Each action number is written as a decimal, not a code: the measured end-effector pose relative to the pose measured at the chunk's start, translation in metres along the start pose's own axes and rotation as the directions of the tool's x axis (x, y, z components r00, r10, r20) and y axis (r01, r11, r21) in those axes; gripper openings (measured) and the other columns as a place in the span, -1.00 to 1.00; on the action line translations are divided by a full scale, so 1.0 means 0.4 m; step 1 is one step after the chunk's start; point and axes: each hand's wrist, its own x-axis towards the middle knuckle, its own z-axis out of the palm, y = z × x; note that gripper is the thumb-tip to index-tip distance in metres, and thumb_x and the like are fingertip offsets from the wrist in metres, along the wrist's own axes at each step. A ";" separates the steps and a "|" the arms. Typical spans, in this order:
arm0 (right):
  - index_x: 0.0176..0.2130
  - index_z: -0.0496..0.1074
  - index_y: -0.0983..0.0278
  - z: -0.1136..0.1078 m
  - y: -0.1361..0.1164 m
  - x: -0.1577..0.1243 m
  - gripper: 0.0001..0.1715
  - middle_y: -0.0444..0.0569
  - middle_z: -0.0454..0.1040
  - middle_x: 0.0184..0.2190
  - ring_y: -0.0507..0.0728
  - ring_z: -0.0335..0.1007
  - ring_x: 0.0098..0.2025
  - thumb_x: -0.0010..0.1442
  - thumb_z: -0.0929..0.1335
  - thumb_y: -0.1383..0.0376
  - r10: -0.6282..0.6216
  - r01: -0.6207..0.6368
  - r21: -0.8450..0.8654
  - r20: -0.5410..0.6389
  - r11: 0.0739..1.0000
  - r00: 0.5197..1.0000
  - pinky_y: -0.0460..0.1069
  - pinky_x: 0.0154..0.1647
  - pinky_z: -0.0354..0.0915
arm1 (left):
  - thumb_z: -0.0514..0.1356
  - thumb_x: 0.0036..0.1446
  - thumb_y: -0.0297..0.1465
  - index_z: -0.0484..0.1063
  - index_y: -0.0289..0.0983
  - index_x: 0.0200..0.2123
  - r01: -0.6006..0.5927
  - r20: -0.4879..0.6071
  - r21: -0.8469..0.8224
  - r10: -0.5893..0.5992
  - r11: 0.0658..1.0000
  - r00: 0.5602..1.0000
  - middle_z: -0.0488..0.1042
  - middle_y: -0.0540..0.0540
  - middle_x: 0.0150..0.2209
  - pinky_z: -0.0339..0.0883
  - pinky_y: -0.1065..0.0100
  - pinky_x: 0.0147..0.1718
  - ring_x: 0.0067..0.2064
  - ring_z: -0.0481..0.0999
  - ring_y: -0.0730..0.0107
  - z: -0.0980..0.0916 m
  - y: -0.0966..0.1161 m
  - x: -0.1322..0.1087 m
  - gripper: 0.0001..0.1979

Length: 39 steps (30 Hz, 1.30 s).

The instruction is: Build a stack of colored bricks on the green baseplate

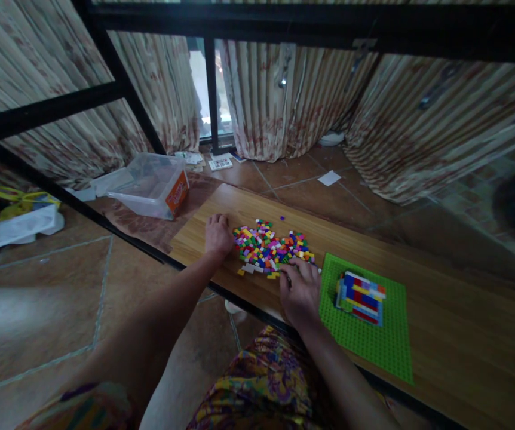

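Note:
A pile of small multicoloured toy bricks (270, 246) lies spread on the wooden table. At its left edge my left hand (218, 235) rests on the tabletop, fingers loosely bent, with no brick visible in it. My right hand (301, 291) is at the near right edge of the pile, its fingers apart and the tips among the bricks; no held brick shows. Just right of that hand lies a green studded baseplate (365, 346). On it stands a block built from layered bricks (361, 297) in blue, red, yellow and white.
A clear plastic bin (143, 185) with an orange label sits beyond the table's left end. One purple brick (282, 218) lies apart behind the pile. Papers (220, 163) are on the tiled floor. A dark metal frame (46, 100) and striped curtains (279, 101) stand behind.

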 end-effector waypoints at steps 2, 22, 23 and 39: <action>-0.14 0.50 0.19 0.009 -0.020 0.020 -0.79 0.03 0.41 -0.03 0.23 0.21 0.00 0.26 0.30 0.27 -0.010 0.010 -0.008 0.037 1.000 0.999 0.13 0.03 0.12 | -0.02 0.12 -0.52 0.46 -0.34 -0.10 0.000 0.003 -0.002 0.000 1.000 1.000 0.44 -0.29 -0.09 0.24 0.14 0.04 0.01 0.34 0.06 0.000 -0.002 0.002 -0.66; -0.23 0.46 0.20 -0.090 -0.043 -0.020 -0.83 -0.08 0.52 -0.29 0.07 0.46 -0.23 0.29 0.27 0.29 0.234 -0.248 0.454 0.089 0.856 0.968 -0.06 -0.18 0.35 | -0.03 0.11 -0.49 0.45 -0.37 -0.09 -0.047 -0.003 0.036 0.047 0.998 0.999 0.44 -0.33 -0.08 0.22 0.09 0.03 0.01 0.36 0.00 0.000 -0.026 0.016 -0.64; -0.23 0.47 0.20 -0.107 -0.033 -0.037 -0.85 -0.08 0.53 -0.27 0.07 0.46 -0.21 0.28 0.29 0.28 0.261 -0.266 0.474 0.078 0.839 0.962 -0.05 -0.16 0.36 | -0.03 0.12 -0.48 0.45 -0.37 -0.09 -0.049 -0.004 0.041 0.049 0.998 0.999 0.44 -0.33 -0.08 0.22 0.09 0.02 0.01 0.36 0.00 0.000 -0.027 0.016 -0.64; -0.26 0.54 0.27 -0.261 0.221 -0.110 -0.61 0.08 0.56 -0.27 0.19 0.47 -0.25 0.20 0.31 0.03 0.579 -0.545 0.198 -0.233 0.815 0.782 0.07 -0.23 0.35 | -0.04 0.10 -0.45 0.44 -0.39 -0.09 -0.048 0.003 0.036 0.048 0.998 0.999 0.44 -0.35 -0.10 0.24 0.04 0.03 0.00 0.37 -0.03 -0.012 -0.024 0.020 -0.62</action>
